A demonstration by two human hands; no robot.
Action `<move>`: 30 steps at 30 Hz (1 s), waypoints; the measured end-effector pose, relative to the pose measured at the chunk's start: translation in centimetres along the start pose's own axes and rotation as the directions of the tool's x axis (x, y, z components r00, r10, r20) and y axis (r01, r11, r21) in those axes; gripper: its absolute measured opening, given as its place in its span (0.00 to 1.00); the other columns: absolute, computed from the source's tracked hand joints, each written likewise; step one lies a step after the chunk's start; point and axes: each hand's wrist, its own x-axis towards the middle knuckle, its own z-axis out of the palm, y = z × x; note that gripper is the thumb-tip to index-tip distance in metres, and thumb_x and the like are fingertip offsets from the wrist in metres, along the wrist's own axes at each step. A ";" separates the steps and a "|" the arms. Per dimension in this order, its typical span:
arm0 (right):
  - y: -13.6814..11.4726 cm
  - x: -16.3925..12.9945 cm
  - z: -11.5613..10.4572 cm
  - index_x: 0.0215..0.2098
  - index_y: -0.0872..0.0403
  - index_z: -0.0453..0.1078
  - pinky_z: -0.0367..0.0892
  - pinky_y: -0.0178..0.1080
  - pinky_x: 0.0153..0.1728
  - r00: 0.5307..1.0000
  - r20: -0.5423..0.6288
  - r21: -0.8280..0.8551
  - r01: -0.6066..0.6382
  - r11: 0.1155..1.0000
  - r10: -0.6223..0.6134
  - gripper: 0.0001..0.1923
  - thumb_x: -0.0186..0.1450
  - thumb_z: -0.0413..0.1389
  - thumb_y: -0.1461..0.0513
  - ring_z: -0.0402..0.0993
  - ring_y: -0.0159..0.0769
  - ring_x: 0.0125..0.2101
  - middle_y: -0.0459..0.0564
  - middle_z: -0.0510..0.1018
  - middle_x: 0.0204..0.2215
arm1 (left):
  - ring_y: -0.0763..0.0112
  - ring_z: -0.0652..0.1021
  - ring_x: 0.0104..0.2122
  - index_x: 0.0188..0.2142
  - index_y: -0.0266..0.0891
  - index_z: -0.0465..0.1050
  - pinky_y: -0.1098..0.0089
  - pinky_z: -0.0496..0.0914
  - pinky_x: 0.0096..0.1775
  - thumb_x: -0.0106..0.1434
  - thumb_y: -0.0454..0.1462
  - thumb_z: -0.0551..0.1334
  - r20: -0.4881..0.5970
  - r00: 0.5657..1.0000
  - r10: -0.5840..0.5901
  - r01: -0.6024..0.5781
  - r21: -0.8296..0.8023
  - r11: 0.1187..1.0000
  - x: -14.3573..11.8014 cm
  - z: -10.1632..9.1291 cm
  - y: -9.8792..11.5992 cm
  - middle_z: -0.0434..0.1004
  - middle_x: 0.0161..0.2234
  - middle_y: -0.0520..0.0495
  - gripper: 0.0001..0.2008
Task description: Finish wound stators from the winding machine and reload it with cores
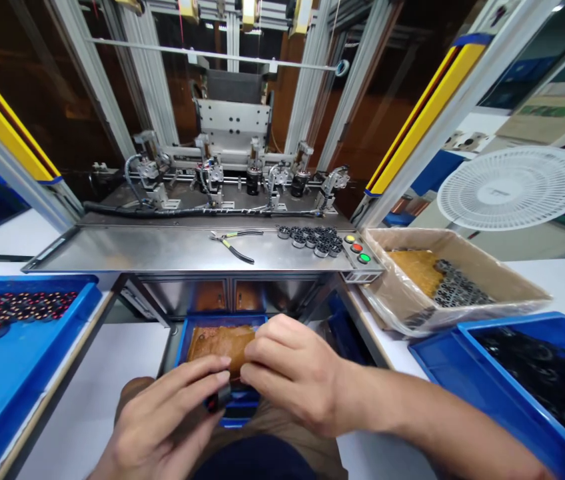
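We pinch one small black part [223,397] between our left hand [172,417] and right hand [292,377], while a cluster of black round parts [312,240] waits on the steel shelf [162,248].

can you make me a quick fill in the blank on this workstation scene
1. Both hands pinch a small ____ part.
2. The pliers lie on the ____ shelf.
3. The cardboard box sits on the person's ____ side.
4. The three buttons are yellow, red and ____.

Missing: black; metal; right; green
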 end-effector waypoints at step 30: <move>20.0 5.2 7.8 0.58 0.58 0.65 0.57 0.52 0.54 0.799 0.163 -0.222 -0.541 0.811 0.578 0.24 0.69 0.53 0.54 0.64 0.51 0.52 0.63 0.69 0.52 | 0.70 0.77 0.53 0.41 0.48 0.79 0.75 0.68 0.56 0.64 0.35 0.65 -0.121 0.743 -0.658 0.423 -0.677 0.602 -3.0 -0.2 -1.7 0.82 0.49 0.52 0.08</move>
